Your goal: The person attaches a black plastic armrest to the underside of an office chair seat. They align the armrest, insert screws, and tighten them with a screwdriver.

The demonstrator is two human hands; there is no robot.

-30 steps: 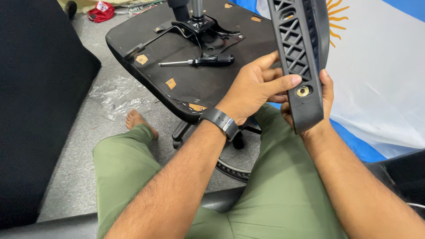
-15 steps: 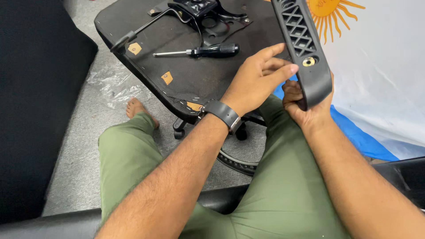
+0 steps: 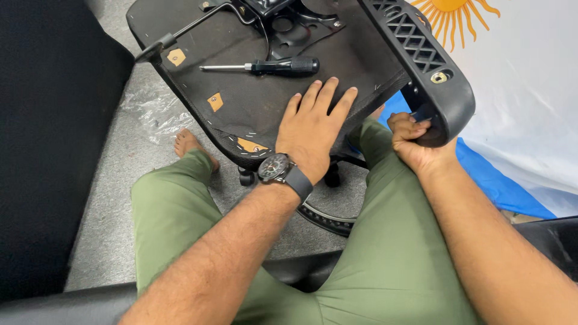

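Head view, looking down my own arms: my left hand (image 3: 314,133) lies flat and open, fingers spread, palm pressed on the underside of the upturned chair seat (image 3: 241,99). I read that as a brace, the weight of the palm keeping the seat from rocking on its base. My right hand (image 3: 414,141) is closed around the lower end of the black plastic armrest (image 3: 421,66), fingers curled under its rounded tip, so the piece stands up at the seat's edge with its lattice face and brass-coloured bolt hole (image 3: 439,77) turned toward me, where I can see the fixing point.

Just beyond my left fingertips a black-handled screwdriver (image 3: 271,66) rests on the seat's underside, within easy reach, shaft pointing away to the left. Farther out sits the metal seat mechanism (image 3: 289,21) with its lever arm (image 3: 180,33) running to the left edge. A wristwatch (image 3: 278,170) is on my left wrist.

Below the hands are my legs in green trousers (image 3: 391,259), a bare foot (image 3: 188,143) on the grey floor (image 3: 102,210), and crumpled clear plastic (image 3: 147,111) beside it. To the right of my right hand hangs a white and blue cloth with a yellow sun (image 3: 524,90).
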